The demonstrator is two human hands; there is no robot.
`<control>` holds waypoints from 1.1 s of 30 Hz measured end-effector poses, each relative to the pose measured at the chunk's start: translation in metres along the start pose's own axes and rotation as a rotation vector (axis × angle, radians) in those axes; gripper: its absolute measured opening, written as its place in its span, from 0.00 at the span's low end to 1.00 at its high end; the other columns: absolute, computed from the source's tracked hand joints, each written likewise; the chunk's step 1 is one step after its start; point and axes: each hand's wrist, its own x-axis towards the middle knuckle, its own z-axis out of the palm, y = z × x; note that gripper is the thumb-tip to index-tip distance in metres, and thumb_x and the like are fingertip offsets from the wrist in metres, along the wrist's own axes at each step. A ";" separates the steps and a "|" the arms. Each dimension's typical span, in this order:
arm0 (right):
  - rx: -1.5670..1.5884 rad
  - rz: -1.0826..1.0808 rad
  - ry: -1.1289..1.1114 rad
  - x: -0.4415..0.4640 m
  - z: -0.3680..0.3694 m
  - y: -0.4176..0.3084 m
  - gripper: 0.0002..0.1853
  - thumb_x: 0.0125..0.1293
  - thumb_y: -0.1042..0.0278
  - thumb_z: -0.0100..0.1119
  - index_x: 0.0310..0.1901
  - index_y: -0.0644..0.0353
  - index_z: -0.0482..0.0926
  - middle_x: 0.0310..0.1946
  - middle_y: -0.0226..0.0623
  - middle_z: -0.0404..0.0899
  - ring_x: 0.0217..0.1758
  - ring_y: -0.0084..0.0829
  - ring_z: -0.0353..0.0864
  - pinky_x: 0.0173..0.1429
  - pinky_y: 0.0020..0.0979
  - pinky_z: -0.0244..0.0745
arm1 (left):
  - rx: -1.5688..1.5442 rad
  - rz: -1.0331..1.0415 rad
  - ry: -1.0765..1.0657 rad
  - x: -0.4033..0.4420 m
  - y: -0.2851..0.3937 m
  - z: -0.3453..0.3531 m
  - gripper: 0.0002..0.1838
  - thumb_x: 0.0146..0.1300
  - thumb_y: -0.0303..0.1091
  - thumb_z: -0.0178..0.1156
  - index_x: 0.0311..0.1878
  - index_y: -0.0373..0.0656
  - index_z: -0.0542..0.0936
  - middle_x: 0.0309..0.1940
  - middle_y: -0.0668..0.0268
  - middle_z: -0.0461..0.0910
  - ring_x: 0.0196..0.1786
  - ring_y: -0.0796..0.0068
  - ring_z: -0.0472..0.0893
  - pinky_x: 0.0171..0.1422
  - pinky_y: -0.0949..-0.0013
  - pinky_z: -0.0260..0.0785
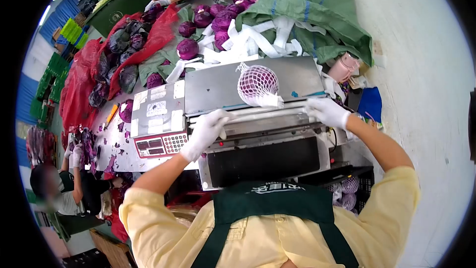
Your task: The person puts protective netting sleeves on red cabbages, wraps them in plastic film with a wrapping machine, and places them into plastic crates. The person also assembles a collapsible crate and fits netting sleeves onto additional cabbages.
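A red cabbage in a white foam net (258, 83) rests on the metal top plate of a film wrapping machine (208, 82). Just in front of it, a pale strip of clear plastic film (267, 114) runs across the machine between my hands. My left hand (207, 131), in a white glove, is closed at the strip's left end, beside the scale. At the right end my right hand (328, 112), gloved too, has its fingers closed on the film. The exact grip of the fingertips is partly hidden.
A digital scale (158, 119) stands left of the machine. Behind lie loose red cabbages (218, 20), white foam nets (258, 39) and a green sack (312, 10). Red mesh bags (82, 84) hold cabbages at left. Co-workers' gloved hands (157, 3) show at the back and lower left.
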 end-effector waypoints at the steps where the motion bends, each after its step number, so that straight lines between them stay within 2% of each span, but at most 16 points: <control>1: 0.161 0.070 0.018 -0.009 -0.011 -0.017 0.02 0.66 0.77 0.51 0.37 0.63 0.73 0.31 0.38 0.77 0.35 0.31 0.84 0.39 0.31 0.79 | -0.280 0.001 0.072 -0.007 -0.003 -0.002 0.08 0.70 0.25 0.51 0.45 0.38 0.80 0.38 0.64 0.84 0.29 0.82 0.83 0.33 0.78 0.72; 2: 0.324 0.144 0.031 -0.017 -0.022 -0.032 0.03 0.68 0.78 0.49 0.37 0.64 0.74 0.31 0.37 0.77 0.36 0.29 0.85 0.40 0.28 0.79 | -0.431 -0.080 0.068 -0.019 0.022 -0.016 0.08 0.70 0.24 0.50 0.45 0.36 0.79 0.42 0.63 0.84 0.33 0.79 0.84 0.36 0.77 0.74; 4: 0.546 -0.026 0.236 -0.018 -0.046 -0.046 0.02 0.70 0.77 0.51 0.39 0.66 0.73 0.32 0.38 0.80 0.34 0.27 0.84 0.38 0.26 0.80 | -0.494 0.327 0.239 -0.016 0.017 -0.027 0.08 0.70 0.21 0.49 0.46 0.36 0.77 0.44 0.63 0.84 0.38 0.76 0.84 0.44 0.75 0.77; 6: 0.654 -0.105 0.526 0.001 -0.066 -0.055 0.02 0.70 0.77 0.51 0.38 0.63 0.74 0.36 0.39 0.81 0.37 0.28 0.85 0.45 0.27 0.81 | -0.232 0.479 0.442 -0.001 0.049 -0.043 0.11 0.68 0.19 0.52 0.51 0.36 0.76 0.50 0.60 0.82 0.48 0.72 0.83 0.53 0.73 0.76; 8: 0.205 -0.298 0.645 0.042 -0.063 -0.037 0.07 0.67 0.80 0.51 0.45 0.62 0.74 0.39 0.39 0.82 0.40 0.31 0.84 0.48 0.28 0.79 | 0.003 0.566 0.280 0.037 0.059 -0.048 0.42 0.50 0.28 0.71 0.69 0.38 0.64 0.67 0.52 0.67 0.69 0.60 0.68 0.73 0.60 0.58; 10: -0.253 -0.588 0.718 0.096 -0.050 0.009 0.21 0.62 0.85 0.48 0.57 0.57 0.73 0.49 0.43 0.80 0.44 0.40 0.83 0.50 0.30 0.78 | 0.376 0.692 0.195 0.080 0.030 -0.027 0.56 0.39 0.39 0.78 0.73 0.41 0.60 0.69 0.50 0.64 0.71 0.55 0.66 0.76 0.58 0.53; 12: -0.416 -0.282 0.384 0.120 -0.022 0.013 0.28 0.63 0.83 0.43 0.65 0.53 0.69 0.58 0.48 0.74 0.53 0.45 0.79 0.55 0.37 0.76 | 0.635 0.649 0.030 0.105 0.023 -0.008 0.61 0.36 0.47 0.80 0.74 0.43 0.56 0.69 0.47 0.62 0.69 0.50 0.66 0.75 0.57 0.56; 14: -0.205 -0.423 0.284 0.136 0.001 -0.006 0.37 0.56 0.78 0.60 0.69 0.54 0.60 0.59 0.53 0.71 0.57 0.48 0.77 0.62 0.37 0.72 | 0.272 0.606 -0.030 0.124 0.018 0.003 0.62 0.37 0.49 0.79 0.75 0.47 0.54 0.68 0.43 0.62 0.65 0.44 0.69 0.69 0.59 0.64; 16: 0.225 -0.134 0.114 0.131 -0.002 -0.009 0.41 0.54 0.73 0.67 0.70 0.58 0.58 0.61 0.50 0.71 0.59 0.40 0.76 0.66 0.34 0.69 | 0.162 0.485 -0.044 0.125 0.015 0.005 0.54 0.43 0.48 0.76 0.73 0.47 0.58 0.64 0.45 0.68 0.63 0.48 0.73 0.67 0.61 0.66; 19: 0.397 -0.211 -0.068 0.108 0.009 0.008 0.42 0.56 0.70 0.68 0.70 0.64 0.56 0.60 0.44 0.73 0.58 0.33 0.76 0.66 0.33 0.70 | -0.442 0.102 -0.165 0.103 0.019 0.016 0.39 0.59 0.53 0.66 0.67 0.41 0.65 0.55 0.55 0.77 0.60 0.64 0.76 0.65 0.64 0.68; 20: 0.599 -0.116 -0.193 0.079 -0.004 -0.037 0.39 0.56 0.72 0.67 0.67 0.67 0.59 0.58 0.43 0.75 0.56 0.30 0.77 0.65 0.33 0.72 | -0.451 -0.044 -0.293 0.086 0.023 0.018 0.39 0.63 0.57 0.61 0.68 0.41 0.64 0.57 0.56 0.76 0.60 0.66 0.76 0.65 0.64 0.69; 22: 1.136 0.349 -0.499 0.030 0.007 -0.060 0.33 0.59 0.71 0.63 0.66 0.67 0.63 0.57 0.43 0.76 0.55 0.30 0.79 0.63 0.33 0.73 | -0.979 -0.471 -0.499 0.044 0.034 0.039 0.39 0.65 0.63 0.54 0.70 0.44 0.63 0.61 0.56 0.73 0.61 0.66 0.75 0.67 0.63 0.68; 23: 1.228 0.466 -0.587 0.013 0.024 -0.057 0.31 0.60 0.71 0.61 0.65 0.66 0.65 0.57 0.43 0.76 0.55 0.31 0.80 0.63 0.33 0.74 | -0.979 -0.597 -0.634 0.022 0.072 0.026 0.39 0.70 0.66 0.39 0.71 0.44 0.62 0.64 0.59 0.71 0.65 0.65 0.73 0.69 0.64 0.68; 24: 1.315 0.576 -0.668 -0.002 0.041 -0.053 0.28 0.61 0.71 0.58 0.64 0.65 0.66 0.57 0.42 0.76 0.54 0.31 0.80 0.63 0.33 0.74 | -1.049 -0.743 -0.704 0.011 0.058 0.043 0.39 0.70 0.68 0.34 0.72 0.46 0.61 0.65 0.59 0.70 0.65 0.64 0.73 0.69 0.61 0.68; 31: 1.490 0.700 -0.449 -0.050 0.135 -0.014 0.22 0.65 0.71 0.55 0.60 0.63 0.70 0.52 0.39 0.78 0.52 0.31 0.81 0.59 0.29 0.77 | -1.225 -0.676 -0.714 -0.038 -0.010 0.108 0.38 0.72 0.61 0.42 0.74 0.43 0.55 0.70 0.56 0.63 0.69 0.65 0.67 0.75 0.59 0.58; 33: 1.445 0.715 -0.395 -0.059 0.133 -0.025 0.22 0.66 0.71 0.54 0.62 0.62 0.69 0.51 0.39 0.78 0.51 0.31 0.81 0.58 0.30 0.77 | -0.879 -0.467 -0.497 -0.062 -0.019 0.111 0.37 0.72 0.51 0.52 0.75 0.41 0.53 0.68 0.52 0.64 0.69 0.66 0.67 0.73 0.62 0.60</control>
